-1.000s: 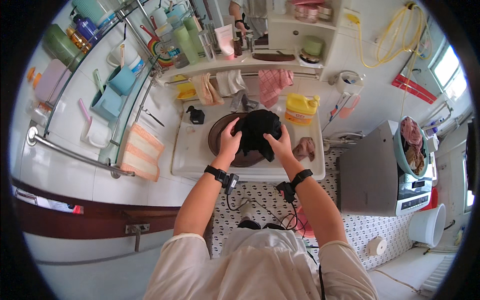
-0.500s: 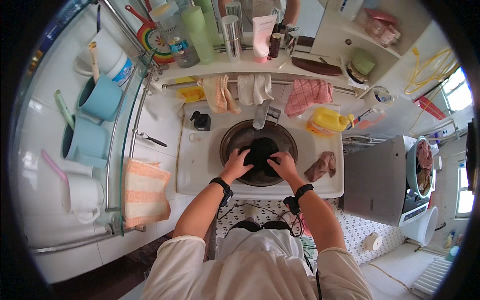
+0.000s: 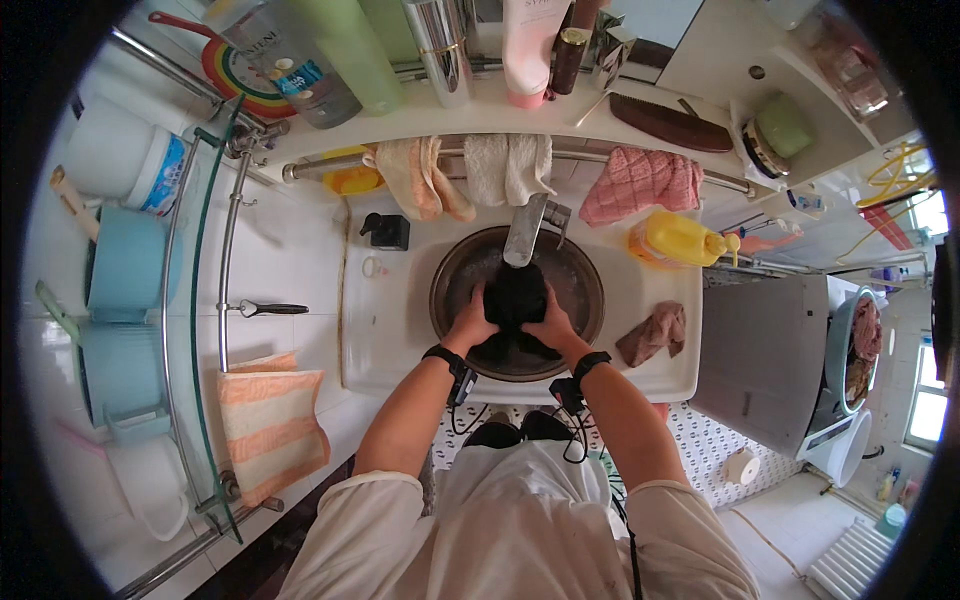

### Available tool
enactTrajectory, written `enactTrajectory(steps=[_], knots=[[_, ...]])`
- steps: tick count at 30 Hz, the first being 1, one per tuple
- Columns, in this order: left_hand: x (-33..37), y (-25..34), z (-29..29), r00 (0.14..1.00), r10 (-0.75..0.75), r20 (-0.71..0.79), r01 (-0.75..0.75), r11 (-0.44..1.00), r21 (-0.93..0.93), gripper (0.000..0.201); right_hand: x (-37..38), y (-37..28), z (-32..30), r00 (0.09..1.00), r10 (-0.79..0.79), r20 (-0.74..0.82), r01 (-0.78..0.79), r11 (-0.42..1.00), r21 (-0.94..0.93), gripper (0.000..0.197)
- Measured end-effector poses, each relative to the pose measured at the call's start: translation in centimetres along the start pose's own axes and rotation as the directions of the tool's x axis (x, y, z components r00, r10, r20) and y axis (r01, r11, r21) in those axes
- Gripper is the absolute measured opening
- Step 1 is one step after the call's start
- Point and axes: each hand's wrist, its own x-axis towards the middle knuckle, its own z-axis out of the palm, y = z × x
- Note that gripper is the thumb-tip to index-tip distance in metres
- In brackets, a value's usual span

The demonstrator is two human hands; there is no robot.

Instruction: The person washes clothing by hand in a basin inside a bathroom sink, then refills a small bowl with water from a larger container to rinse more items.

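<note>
A dark, bunched black cloth (image 3: 518, 300) is in the round brown basin (image 3: 441, 330), its upper part right beneath the faucet (image 3: 525, 232). My left hand (image 3: 472, 322) grips its left side, and my right hand (image 3: 550, 326) grips its right side. The thumbs press in from both edges, while the other fingers are partly hidden behind the cloth. Lower folds hang down toward the near rim. Whether water is running I cannot make out.
A crumpled brown cloth (image 3: 654, 335) and a yellow pump bottle (image 3: 680, 240) sit right of the basin. On the left stands a small black bottle (image 3: 386, 232). Towels (image 3: 507, 168) hang on a rail behind the faucet, below a shelf of bottles. A washing machine (image 3: 765, 350) stands at right.
My hands have moved from lying over the cloth to holding its two sides. The cloth is gathered narrower and sits closer under the faucet. The view has come nearer the shelf.
</note>
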Motion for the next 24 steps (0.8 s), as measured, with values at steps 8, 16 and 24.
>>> enactTrajectory(steps=[8,16,24], knots=[[0.0,2.2,0.2,0.958,-0.263,0.116,0.234,0.948,0.214,0.068,1.0,-0.5,0.5,0.984,0.175,-0.026,-0.177,0.96,-0.215,0.085],[-0.8,1.8,-0.1,0.977,-0.207,-0.048,0.212,0.966,0.145,0.037,0.5,-3.2,-1.6,0.988,0.107,-0.113,-0.149,0.863,-0.482,0.061],[-0.2,3.3,-2.3,0.986,0.124,-0.114,-0.154,0.938,-0.31,0.035,0.9,0.3,-3.7,0.92,-0.387,-0.069,0.393,0.913,0.114,0.038]])
